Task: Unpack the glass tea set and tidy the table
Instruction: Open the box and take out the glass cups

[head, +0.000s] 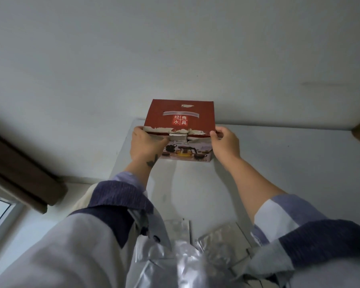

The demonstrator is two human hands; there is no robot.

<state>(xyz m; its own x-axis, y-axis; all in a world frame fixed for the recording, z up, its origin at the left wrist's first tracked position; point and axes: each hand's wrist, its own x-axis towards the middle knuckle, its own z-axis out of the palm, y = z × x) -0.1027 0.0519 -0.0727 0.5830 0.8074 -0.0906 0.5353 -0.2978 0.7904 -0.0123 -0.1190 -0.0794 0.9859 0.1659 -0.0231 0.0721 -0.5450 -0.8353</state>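
A red cardboard tea set box [180, 118] stands at the far end of the white table [279, 163], against the wall. Its lid bears white characters and a torn front edge; the front face shows a picture of a glass teapot and cups. My left hand [146, 144] grips the lid's front left corner, fingers tucked under the flap. My right hand [224, 140] pinches the front right corner of the lid. The lid is closed or barely lifted, and the contents are hidden.
Silvery foil packets [222, 242] and a plastic bag [175, 267] lie at the table's near edge, under my arms. A dark brown curtain [21, 173] and a window sit at the left. The white wall rises right behind the box.
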